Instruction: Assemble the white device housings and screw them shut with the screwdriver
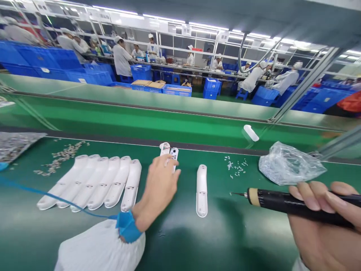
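A workroom is lit by bright tube lights set in rows above white frames. A long bench is occupied by seated and standing persons in white coats. Blue crates and blue stools are distributed over a green floor. The near side is bounded by a glossy ledge and a slanting metal post.
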`<move>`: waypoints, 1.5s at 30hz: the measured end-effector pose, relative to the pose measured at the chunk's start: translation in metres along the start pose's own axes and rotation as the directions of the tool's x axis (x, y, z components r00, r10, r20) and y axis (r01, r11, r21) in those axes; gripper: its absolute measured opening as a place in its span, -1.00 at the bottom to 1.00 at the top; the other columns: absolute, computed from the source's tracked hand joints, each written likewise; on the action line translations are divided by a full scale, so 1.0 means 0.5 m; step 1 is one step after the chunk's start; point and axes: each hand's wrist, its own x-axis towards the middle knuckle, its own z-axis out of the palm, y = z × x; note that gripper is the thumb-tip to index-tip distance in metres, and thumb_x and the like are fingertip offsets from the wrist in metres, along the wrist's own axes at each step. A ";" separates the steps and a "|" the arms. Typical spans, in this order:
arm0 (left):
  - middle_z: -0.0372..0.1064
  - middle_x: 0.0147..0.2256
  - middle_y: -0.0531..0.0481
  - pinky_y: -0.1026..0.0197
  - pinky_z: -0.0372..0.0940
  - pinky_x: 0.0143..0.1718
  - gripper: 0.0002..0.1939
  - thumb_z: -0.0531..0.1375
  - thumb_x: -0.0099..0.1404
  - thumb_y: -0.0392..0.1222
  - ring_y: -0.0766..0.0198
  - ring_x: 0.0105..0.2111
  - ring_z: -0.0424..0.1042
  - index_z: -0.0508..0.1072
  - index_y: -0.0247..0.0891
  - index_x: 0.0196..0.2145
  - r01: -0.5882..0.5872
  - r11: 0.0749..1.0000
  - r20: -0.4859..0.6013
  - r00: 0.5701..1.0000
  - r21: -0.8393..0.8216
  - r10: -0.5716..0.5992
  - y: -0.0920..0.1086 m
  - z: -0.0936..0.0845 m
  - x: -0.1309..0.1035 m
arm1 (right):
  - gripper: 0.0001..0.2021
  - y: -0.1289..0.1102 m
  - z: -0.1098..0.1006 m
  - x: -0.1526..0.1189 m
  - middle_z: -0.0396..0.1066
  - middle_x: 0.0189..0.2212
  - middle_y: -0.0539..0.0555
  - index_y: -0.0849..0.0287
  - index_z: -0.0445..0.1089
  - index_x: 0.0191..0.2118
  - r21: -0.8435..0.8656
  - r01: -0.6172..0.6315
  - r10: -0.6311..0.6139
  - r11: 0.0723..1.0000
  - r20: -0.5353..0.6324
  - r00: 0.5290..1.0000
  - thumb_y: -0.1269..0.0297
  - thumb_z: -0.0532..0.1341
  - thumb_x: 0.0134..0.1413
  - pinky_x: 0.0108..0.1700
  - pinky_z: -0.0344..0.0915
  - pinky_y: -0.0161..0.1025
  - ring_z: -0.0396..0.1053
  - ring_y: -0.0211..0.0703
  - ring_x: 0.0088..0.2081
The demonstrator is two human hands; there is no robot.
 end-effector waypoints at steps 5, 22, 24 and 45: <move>0.32 0.17 -0.09 -0.08 0.17 0.21 -0.76 0.27 0.32 -0.14 -0.01 0.22 0.22 0.51 -0.14 -0.05 -0.151 0.940 0.402 0.875 -0.305 0.271 0.111 0.076 -0.039 | -0.86 -0.004 0.028 -0.021 -0.08 -0.65 -0.08 0.15 0.19 -0.46 -0.058 0.017 -0.018 0.998 -0.012 1.000 0.50 0.14 -0.22 -0.41 0.11 -0.26 -0.06 -0.27 -0.53; 0.49 -0.33 0.09 0.00 0.02 0.10 -0.81 0.17 0.45 -0.18 0.25 -0.19 0.39 0.43 -0.22 -0.35 -0.536 0.816 0.111 0.817 -0.216 0.566 0.083 0.137 -0.051 | -0.86 0.031 0.046 -0.038 -0.12 -0.65 -0.08 0.14 0.13 -0.48 -0.115 -0.051 0.055 0.992 0.033 0.998 0.51 0.11 -0.18 -0.47 0.09 -0.37 -0.08 -0.29 -0.55; 0.50 -0.33 0.10 -0.02 0.00 0.12 -0.79 0.17 0.46 -0.19 0.25 -0.19 0.40 0.44 -0.21 -0.37 -0.520 0.823 0.134 0.821 -0.228 0.555 0.083 0.137 -0.051 | -0.85 0.030 0.047 -0.039 -0.13 -0.64 -0.08 0.15 0.12 -0.48 -0.117 -0.050 0.052 0.992 0.014 0.999 0.52 0.11 -0.19 -0.46 0.11 -0.37 -0.08 -0.30 -0.55; 0.54 -0.36 0.11 -0.07 -0.05 0.11 -0.76 0.23 0.40 -0.21 0.21 -0.22 0.43 0.49 -0.20 -0.45 -0.412 0.859 0.162 0.866 -0.303 0.473 0.083 0.134 -0.051 | -0.84 0.034 0.041 -0.036 -0.10 -0.64 -0.09 0.14 0.17 -0.48 -0.107 -0.033 0.034 0.994 0.009 0.999 0.50 0.15 -0.25 -0.46 0.10 -0.34 -0.08 -0.30 -0.55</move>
